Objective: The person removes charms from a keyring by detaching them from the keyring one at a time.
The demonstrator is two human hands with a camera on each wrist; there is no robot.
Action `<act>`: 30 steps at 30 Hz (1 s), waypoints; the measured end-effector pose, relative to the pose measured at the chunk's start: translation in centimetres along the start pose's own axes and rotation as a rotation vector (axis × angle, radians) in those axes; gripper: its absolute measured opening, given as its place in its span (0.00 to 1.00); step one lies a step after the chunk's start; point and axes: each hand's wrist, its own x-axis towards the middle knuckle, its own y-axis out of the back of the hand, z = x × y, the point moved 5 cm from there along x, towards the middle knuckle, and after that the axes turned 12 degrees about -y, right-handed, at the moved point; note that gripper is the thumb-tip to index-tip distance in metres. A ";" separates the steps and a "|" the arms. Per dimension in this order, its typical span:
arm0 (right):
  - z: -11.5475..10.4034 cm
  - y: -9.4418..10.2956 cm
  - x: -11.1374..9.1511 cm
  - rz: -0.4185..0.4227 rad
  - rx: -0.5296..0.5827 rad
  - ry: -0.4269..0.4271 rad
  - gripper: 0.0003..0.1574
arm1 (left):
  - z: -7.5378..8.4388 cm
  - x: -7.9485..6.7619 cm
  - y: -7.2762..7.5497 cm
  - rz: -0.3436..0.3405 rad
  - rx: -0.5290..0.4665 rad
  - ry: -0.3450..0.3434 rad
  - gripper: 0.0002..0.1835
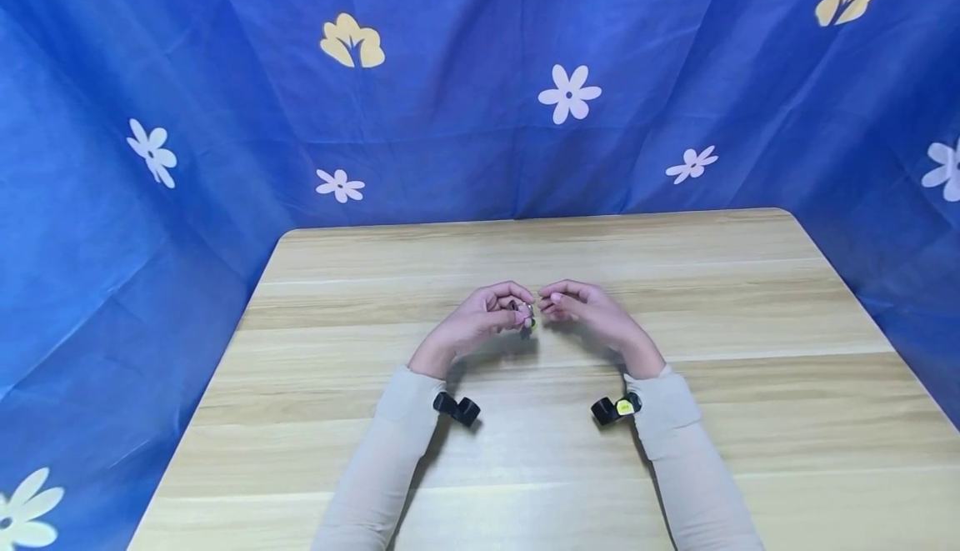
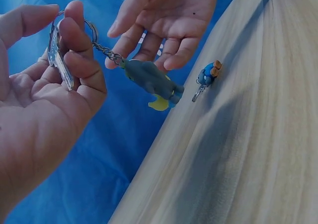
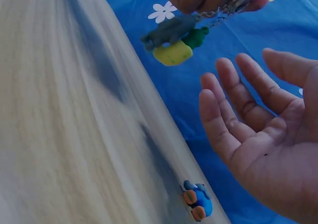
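My left hand (image 1: 476, 322) pinches a metal key ring between thumb and fingers, over the middle of the table. A silvery key (image 2: 60, 60) lies against its fingers. From the ring's chain dangles a grey figure charm (image 2: 151, 77), with a yellow charm (image 3: 172, 53) and a green one (image 3: 196, 37) beside it in the right wrist view. My right hand (image 1: 600, 318) is just to the right, palm turned up and fingers loosely bent around nothing. A small blue figure charm (image 2: 207, 74) with orange feet and a metal clasp lies on the tabletop below the hands.
The wood-grain table (image 1: 337, 451) reaches back to a blue curtain (image 1: 465, 117) printed with flowers. Each sleeve cuff carries a small black camera, one on the left wrist (image 1: 457, 409) and one on the right (image 1: 615, 409).
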 end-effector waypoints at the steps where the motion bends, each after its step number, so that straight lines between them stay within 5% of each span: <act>1: -0.1 -0.2 0.0 -0.012 0.001 0.008 0.26 | 0.1 0.0 0.0 0.000 -0.003 -0.001 0.16; 10: 0.0 -1.9 0.2 -0.124 0.002 0.016 0.26 | 0.5 -0.1 -0.3 -0.030 -0.046 -0.040 0.14; 30: -0.2 -3.2 0.1 -0.148 0.033 0.059 0.14 | 0.7 -0.2 0.2 -0.032 0.099 -0.031 0.17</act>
